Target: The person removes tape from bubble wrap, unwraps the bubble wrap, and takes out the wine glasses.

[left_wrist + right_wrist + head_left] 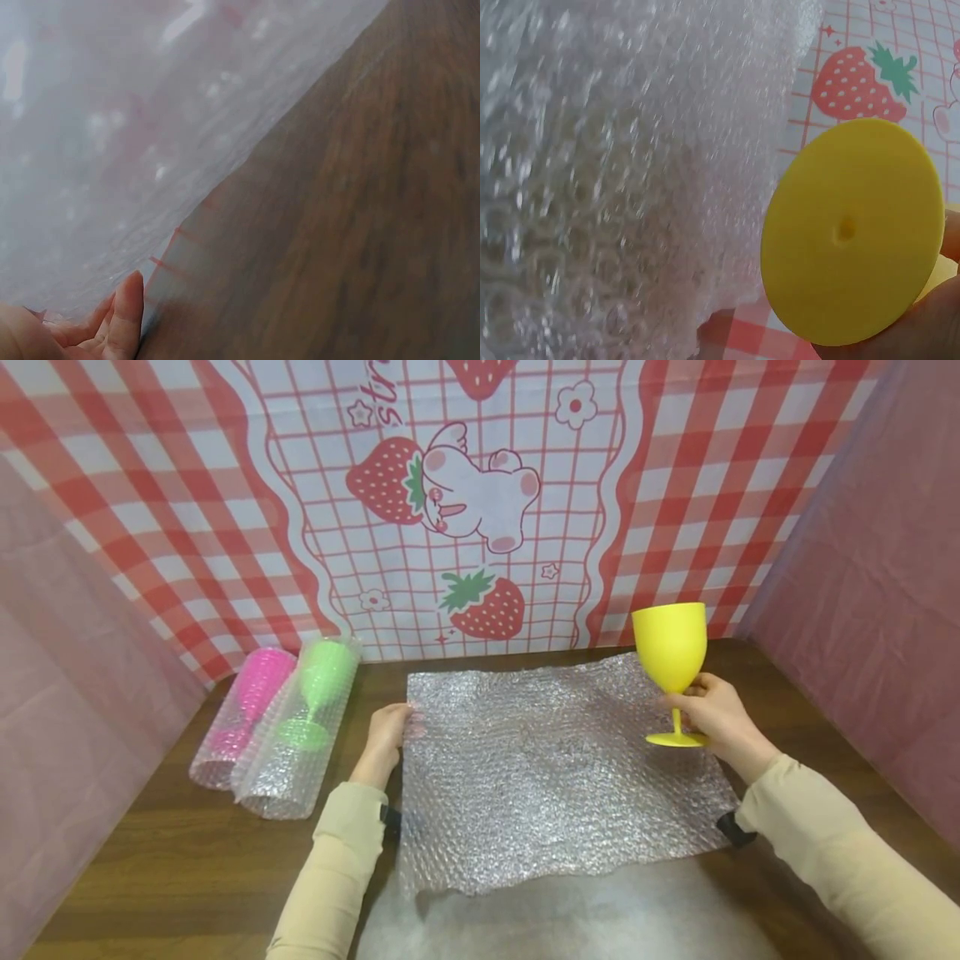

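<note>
In the head view, the right hand (718, 718) holds a yellow goblet (670, 647) upright by its stem, fingers and thumb closed round it just under the bowl, at the right side of a sheet of bubble wrap (555, 777). The left hand (386, 735) pinches the sheet's left edge near its upper corner, and the wrap spreads between the two hands above the brown table (150, 877). To the left, a pink goblet (260, 685) and a green goblet (322, 681) lie side by side, each inside a roll of bubble wrap. Behind stands a red and white checked cloth (675, 468) printed with strawberries and a white animal.

In the left wrist view, the left hand's fingers and thumb meet at the wrap's border, with wood grain beside it; the picture is blurred, so how firmly they pinch is hard to tell.

In the right wrist view, the round yellow base of the goblet faces the camera, the right hand partly visible behind it, and the bubble wrap hangs just beside, strawberry cloth beyond
</note>
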A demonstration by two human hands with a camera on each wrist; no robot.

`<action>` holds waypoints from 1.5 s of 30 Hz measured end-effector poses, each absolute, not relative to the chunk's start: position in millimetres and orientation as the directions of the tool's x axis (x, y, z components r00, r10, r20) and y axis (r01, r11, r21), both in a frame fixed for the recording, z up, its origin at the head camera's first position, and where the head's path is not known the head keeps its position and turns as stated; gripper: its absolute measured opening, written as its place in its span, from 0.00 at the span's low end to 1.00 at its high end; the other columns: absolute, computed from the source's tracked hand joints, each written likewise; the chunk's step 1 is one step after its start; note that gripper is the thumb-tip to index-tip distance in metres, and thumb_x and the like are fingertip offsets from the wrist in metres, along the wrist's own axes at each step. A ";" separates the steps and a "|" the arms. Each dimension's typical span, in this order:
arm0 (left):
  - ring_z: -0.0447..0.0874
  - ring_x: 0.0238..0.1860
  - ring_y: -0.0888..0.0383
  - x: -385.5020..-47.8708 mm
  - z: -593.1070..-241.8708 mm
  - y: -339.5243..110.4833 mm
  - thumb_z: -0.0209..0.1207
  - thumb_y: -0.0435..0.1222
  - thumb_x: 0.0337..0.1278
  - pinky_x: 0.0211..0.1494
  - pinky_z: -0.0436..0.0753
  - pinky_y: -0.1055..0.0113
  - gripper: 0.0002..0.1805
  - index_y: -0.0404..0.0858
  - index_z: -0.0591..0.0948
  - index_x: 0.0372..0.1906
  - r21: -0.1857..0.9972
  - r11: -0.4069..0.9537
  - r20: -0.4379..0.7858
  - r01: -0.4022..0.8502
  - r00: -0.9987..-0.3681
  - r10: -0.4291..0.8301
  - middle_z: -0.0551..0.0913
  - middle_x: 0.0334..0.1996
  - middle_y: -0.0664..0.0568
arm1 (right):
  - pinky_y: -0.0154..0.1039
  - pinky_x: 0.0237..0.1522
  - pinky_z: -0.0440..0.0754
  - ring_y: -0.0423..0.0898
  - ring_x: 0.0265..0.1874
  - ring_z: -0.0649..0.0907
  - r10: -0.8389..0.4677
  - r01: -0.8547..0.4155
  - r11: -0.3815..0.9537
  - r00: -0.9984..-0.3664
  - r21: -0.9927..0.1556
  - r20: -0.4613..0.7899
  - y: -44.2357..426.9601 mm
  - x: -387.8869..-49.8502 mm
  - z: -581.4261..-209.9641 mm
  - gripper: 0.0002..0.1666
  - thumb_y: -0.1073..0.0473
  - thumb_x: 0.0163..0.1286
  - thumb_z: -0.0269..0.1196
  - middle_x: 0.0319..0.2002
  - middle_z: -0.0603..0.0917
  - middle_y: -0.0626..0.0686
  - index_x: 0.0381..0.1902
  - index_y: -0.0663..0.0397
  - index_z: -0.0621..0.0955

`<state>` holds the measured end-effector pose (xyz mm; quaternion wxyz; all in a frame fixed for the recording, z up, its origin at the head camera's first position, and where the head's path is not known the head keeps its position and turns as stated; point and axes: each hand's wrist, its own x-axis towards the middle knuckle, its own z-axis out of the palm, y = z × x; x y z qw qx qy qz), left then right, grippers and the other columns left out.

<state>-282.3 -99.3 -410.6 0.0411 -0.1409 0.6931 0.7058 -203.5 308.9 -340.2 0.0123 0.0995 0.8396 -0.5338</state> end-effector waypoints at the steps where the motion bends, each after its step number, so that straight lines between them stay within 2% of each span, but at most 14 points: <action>1: 0.77 0.16 0.66 -282.0 -410.9 -99.1 0.47 0.29 0.58 0.21 0.77 0.76 0.18 0.24 0.72 0.52 0.967 -0.037 -0.256 -0.254 -0.957 -0.137 0.78 0.20 0.56 | 0.35 0.25 0.74 0.40 0.20 0.71 0.167 0.179 0.410 -0.979 -0.894 -0.119 310.6 -204.1 -341.4 0.36 0.55 0.63 0.58 0.29 0.70 0.46 0.59 0.71 0.57; 4: 0.77 0.16 0.65 -281.6 -412.5 -98.6 0.47 0.29 0.58 0.21 0.77 0.76 0.18 0.23 0.72 0.52 0.967 -0.042 -0.255 -0.252 -0.958 -0.134 0.79 0.21 0.54 | 0.36 0.27 0.76 0.39 0.22 0.72 0.211 0.183 0.407 -0.972 -0.895 -0.103 314.8 -205.8 -344.6 0.33 0.58 0.62 0.56 0.30 0.70 0.46 0.58 0.71 0.58; 10: 0.76 0.15 0.65 -282.4 -413.6 -98.6 0.47 0.29 0.58 0.21 0.77 0.76 0.18 0.23 0.72 0.51 0.970 -0.035 -0.243 -0.240 -0.960 -0.137 0.79 0.22 0.53 | 0.34 0.28 0.78 0.37 0.22 0.73 0.285 0.197 0.387 -0.955 -0.901 -0.086 324.1 -209.0 -348.6 0.32 0.58 0.61 0.57 0.34 0.69 0.49 0.57 0.70 0.61; 16: 0.76 0.15 0.66 -283.1 -413.3 -99.3 0.47 0.29 0.58 0.21 0.77 0.76 0.18 0.24 0.72 0.52 0.971 -0.028 -0.240 -0.239 -0.961 -0.139 0.78 0.22 0.55 | 0.35 0.30 0.77 0.37 0.24 0.73 0.318 0.220 0.359 -0.943 -0.907 -0.102 336.7 -210.9 -354.4 0.37 0.55 0.61 0.58 0.32 0.71 0.42 0.62 0.69 0.58; 20: 0.76 0.15 0.66 -283.3 -413.7 -99.9 0.47 0.30 0.59 0.21 0.77 0.76 0.18 0.23 0.72 0.52 0.971 -0.032 -0.239 -0.237 -0.961 -0.136 0.79 0.22 0.54 | 0.34 0.28 0.77 0.36 0.21 0.73 0.327 0.225 0.338 -0.939 -0.914 -0.110 342.6 -211.4 -357.7 0.37 0.55 0.61 0.59 0.26 0.71 0.38 0.61 0.68 0.58; 24: 0.76 0.15 0.66 -283.1 -413.6 -100.0 0.46 0.29 0.59 0.21 0.77 0.76 0.18 0.22 0.71 0.52 0.971 -0.039 -0.241 -0.238 -0.961 -0.134 0.78 0.21 0.54 | 0.34 0.26 0.76 0.36 0.19 0.72 0.335 0.221 0.334 -0.936 -0.916 -0.104 346.4 -212.4 -358.6 0.35 0.54 0.61 0.59 0.24 0.70 0.38 0.59 0.67 0.59; 28: 0.76 0.15 0.65 -283.2 -413.0 -99.2 0.46 0.29 0.59 0.21 0.77 0.76 0.18 0.22 0.71 0.52 0.971 -0.045 -0.241 -0.237 -0.961 -0.138 0.79 0.22 0.53 | 0.33 0.28 0.77 0.35 0.22 0.73 0.334 0.222 0.334 -0.937 -0.916 -0.105 349.5 -213.3 -358.5 0.35 0.52 0.62 0.60 0.26 0.71 0.38 0.58 0.66 0.59; 31: 0.76 0.15 0.65 -283.5 -412.7 -98.8 0.46 0.29 0.59 0.21 0.78 0.76 0.18 0.22 0.71 0.52 0.970 -0.048 -0.245 -0.240 -0.960 -0.139 0.79 0.23 0.51 | 0.32 0.32 0.77 0.35 0.25 0.74 0.337 0.233 0.334 -0.935 -0.913 -0.115 351.4 -213.2 -359.5 0.31 0.50 0.61 0.60 0.32 0.70 0.41 0.55 0.60 0.63; 33: 0.76 0.15 0.65 -283.5 -412.7 -98.7 0.46 0.29 0.59 0.21 0.78 0.76 0.18 0.22 0.71 0.52 0.968 -0.048 -0.249 -0.245 -0.959 -0.138 0.79 0.24 0.51 | 0.30 0.35 0.78 0.34 0.28 0.74 0.340 0.233 0.326 -0.933 -0.916 -0.116 352.6 -213.3 -361.1 0.25 0.50 0.61 0.60 0.36 0.69 0.43 0.50 0.53 0.65; 37: 0.76 0.15 0.65 -283.8 -413.5 -98.8 0.46 0.29 0.60 0.21 0.78 0.76 0.18 0.22 0.71 0.53 0.967 -0.048 -0.253 -0.249 -0.958 -0.136 0.79 0.24 0.51 | 0.27 0.37 0.79 0.34 0.31 0.74 0.346 0.207 0.312 -0.934 -0.927 -0.092 355.0 -214.3 -364.0 0.16 0.51 0.61 0.60 0.39 0.67 0.46 0.41 0.43 0.65; 41: 0.76 0.15 0.65 -284.4 -414.6 -99.0 0.46 0.29 0.59 0.21 0.77 0.76 0.18 0.22 0.71 0.52 0.969 -0.044 -0.246 -0.242 -0.960 -0.137 0.79 0.24 0.51 | 0.26 0.36 0.79 0.33 0.31 0.75 0.355 0.179 0.302 -0.933 -0.936 -0.063 357.7 -215.3 -365.6 0.14 0.53 0.61 0.60 0.37 0.68 0.45 0.39 0.42 0.66; 45: 0.76 0.15 0.65 -285.3 -415.4 -99.3 0.46 0.29 0.59 0.21 0.77 0.76 0.18 0.22 0.71 0.52 0.970 -0.041 -0.244 -0.240 -0.960 -0.139 0.79 0.23 0.52 | 0.26 0.33 0.80 0.33 0.28 0.76 0.371 0.175 0.298 -0.927 -0.939 -0.055 360.3 -215.4 -365.1 0.14 0.55 0.61 0.60 0.34 0.69 0.43 0.39 0.46 0.66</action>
